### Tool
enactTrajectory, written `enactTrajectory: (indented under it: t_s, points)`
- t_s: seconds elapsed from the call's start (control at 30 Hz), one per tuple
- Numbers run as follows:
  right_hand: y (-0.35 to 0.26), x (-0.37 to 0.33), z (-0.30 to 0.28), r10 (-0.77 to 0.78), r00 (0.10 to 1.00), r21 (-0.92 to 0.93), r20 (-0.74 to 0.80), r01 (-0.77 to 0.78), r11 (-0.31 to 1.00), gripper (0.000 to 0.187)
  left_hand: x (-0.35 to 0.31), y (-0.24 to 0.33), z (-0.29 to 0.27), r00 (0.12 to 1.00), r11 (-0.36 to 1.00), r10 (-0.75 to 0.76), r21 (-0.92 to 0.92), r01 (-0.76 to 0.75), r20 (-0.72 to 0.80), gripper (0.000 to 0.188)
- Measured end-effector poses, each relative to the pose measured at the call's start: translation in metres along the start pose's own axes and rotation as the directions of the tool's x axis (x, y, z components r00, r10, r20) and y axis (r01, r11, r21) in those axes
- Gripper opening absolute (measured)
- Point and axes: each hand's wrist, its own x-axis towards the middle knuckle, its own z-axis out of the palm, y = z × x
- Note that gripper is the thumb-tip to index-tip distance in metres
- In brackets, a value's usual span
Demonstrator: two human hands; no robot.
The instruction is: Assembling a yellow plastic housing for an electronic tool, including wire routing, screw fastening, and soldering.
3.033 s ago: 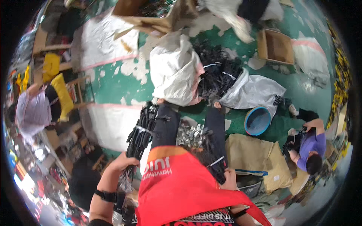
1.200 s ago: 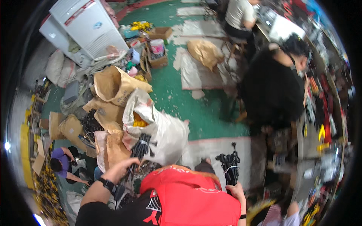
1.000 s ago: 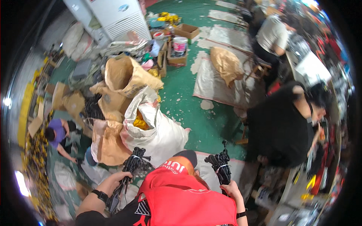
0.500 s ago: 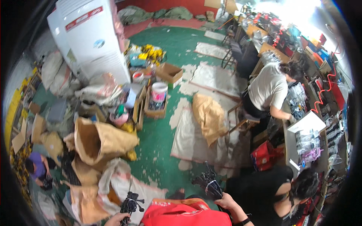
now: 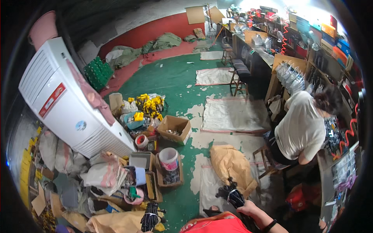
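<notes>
At the lower edge, my right hand (image 5: 249, 209) is closed round a bundle of black cables (image 5: 234, 197), bound with a white tie, its loose ends fanning out beyond my fingers. A dark band circles that wrist. Another tied bundle of black cables (image 5: 150, 218) stands upright at the lower edge, left of the red cloth (image 5: 217, 225) in front of my body. My left hand does not show; it is below the picture's edge.
A brown paper sack (image 5: 230, 165) lies ahead on white floor sheets (image 5: 233, 116). Boxes, a white bucket (image 5: 169, 159) and sacks crowd the left, beside a tall white cabinet-like unit (image 5: 72, 105). At right, a person in a white shirt (image 5: 299, 128) sits at a long workbench.
My view has moved forward and tilted up, showing more of the room's far end. Both cable bundles travel along with me. My left hand and the person in black have dropped out of view.
</notes>
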Motion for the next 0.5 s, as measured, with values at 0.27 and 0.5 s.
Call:
enactTrajectory:
  t_s: [0.27, 0.5]
  points:
    - [-0.222, 0.18, -0.15, -0.027, 1.0, 0.085, 0.012, 0.026, 0.996, 0.045, 0.181, 0.208, 0.091, 0.99, 0.904, -0.019, 0.42, 0.076, -0.139, 0.029]
    - [-0.33, 0.285, -0.26, -0.065, 0.972, 0.212, -0.228, 0.115, 0.97, 0.035, 0.329, 0.464, 0.12, 0.99, 0.846, -0.053, 0.521, 0.112, -0.127, 0.033]
